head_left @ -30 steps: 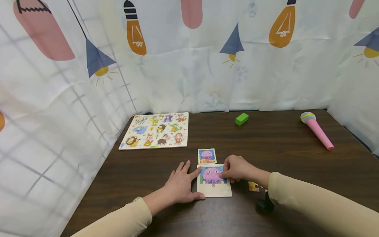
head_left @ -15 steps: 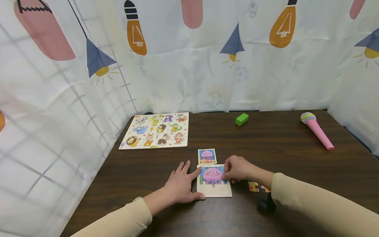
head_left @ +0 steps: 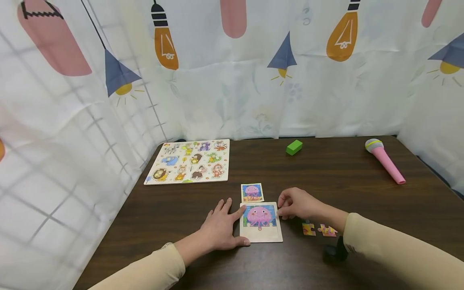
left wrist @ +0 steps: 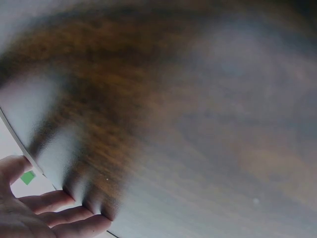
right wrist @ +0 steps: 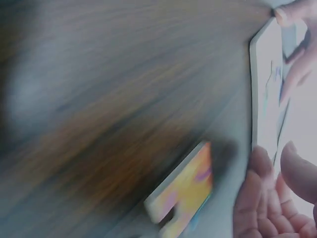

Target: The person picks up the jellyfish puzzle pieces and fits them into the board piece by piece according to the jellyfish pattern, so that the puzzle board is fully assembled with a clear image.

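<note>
Apparently the jigsaw is about half built: on the bench [head_left: 203, 266], the jellyfish pieces [head_left: 259, 216] fill the far half of the puzzle board [head_left: 262, 235], while the near half lies mostly bare. A picture card [head_left: 251, 192] sits just beyond the far edge. The left hand [head_left: 224, 230] spreads its fingers at the board's left side, probably steadying it, gripping nothing. By the right edge, the right hand [head_left: 298, 203] has fingers loosely bent, thumb apart, nothing visible between them; whether it touches the board is unclear. Next likely comes picking up the yellow piece [head_left: 308, 229] or pink-and-yellow piece [head_left: 328, 230], both to the right, and matching its knobs to the unfilled space.
</note>
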Available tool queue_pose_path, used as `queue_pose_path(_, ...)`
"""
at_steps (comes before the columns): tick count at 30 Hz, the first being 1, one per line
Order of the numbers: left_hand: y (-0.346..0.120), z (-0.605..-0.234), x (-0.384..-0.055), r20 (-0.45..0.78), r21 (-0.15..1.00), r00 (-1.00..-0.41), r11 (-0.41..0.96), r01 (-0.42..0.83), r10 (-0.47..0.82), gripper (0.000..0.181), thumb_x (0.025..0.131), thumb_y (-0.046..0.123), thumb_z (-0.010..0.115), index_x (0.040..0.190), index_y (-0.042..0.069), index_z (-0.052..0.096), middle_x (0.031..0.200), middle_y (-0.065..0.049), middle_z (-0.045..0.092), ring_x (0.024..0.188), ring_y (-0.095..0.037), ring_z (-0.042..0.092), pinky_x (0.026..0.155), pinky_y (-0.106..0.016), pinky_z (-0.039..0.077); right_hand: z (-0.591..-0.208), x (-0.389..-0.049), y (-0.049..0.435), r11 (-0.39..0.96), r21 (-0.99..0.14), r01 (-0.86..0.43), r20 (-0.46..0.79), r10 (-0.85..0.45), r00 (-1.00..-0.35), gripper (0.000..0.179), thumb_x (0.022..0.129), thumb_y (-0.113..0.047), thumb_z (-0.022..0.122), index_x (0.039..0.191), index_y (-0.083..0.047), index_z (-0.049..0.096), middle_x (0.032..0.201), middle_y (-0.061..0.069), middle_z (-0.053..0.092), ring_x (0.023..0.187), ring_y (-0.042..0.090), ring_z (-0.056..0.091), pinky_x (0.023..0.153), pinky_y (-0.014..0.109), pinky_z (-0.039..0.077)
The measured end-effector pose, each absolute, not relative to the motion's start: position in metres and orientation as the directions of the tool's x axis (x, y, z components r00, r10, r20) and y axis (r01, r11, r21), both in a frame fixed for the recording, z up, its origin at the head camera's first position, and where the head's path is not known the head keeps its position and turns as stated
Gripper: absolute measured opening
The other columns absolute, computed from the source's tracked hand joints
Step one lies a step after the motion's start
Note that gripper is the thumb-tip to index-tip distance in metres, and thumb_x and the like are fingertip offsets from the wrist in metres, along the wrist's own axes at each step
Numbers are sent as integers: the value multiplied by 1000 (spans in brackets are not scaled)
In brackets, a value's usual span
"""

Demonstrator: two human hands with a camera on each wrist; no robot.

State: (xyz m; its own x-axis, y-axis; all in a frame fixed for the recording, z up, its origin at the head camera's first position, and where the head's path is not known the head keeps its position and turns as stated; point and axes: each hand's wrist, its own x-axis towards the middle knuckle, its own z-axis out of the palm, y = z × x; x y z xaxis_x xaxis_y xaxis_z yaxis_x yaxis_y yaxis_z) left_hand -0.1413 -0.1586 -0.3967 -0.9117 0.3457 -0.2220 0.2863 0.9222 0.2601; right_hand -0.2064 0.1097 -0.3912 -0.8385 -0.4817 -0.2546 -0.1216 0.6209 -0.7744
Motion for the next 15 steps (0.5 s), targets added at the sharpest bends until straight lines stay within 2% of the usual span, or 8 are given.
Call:
queue_pose_path(7, -160, -397, -142, -223, 260, -911, 922, 287, 346, 94, 80, 66, 76, 157, 24, 43, 164, -25, 31, 152, -49, 28, 111, -69, 36, -388, -201, 147, 667, -659, -349, -90, -530, -843, 17, 90, -14, 78, 104, -8, 71, 94, -3, 71, 85, 11, 65, 75, 27, 56)
queue_pose_path(15, -159, -396, -142, -222, 247, -911, 924, 292, 347, 94, 80, 65, 76, 157, 24, 44, 163, -25, 32, 151, -48, 29, 111, -69, 37, -393, -190, 185, 709, -592, -384, -84, -528, -845, 22, 88, -21, 81, 106, -12, 73, 99, -5, 73, 91, 12, 68, 77, 29, 55)
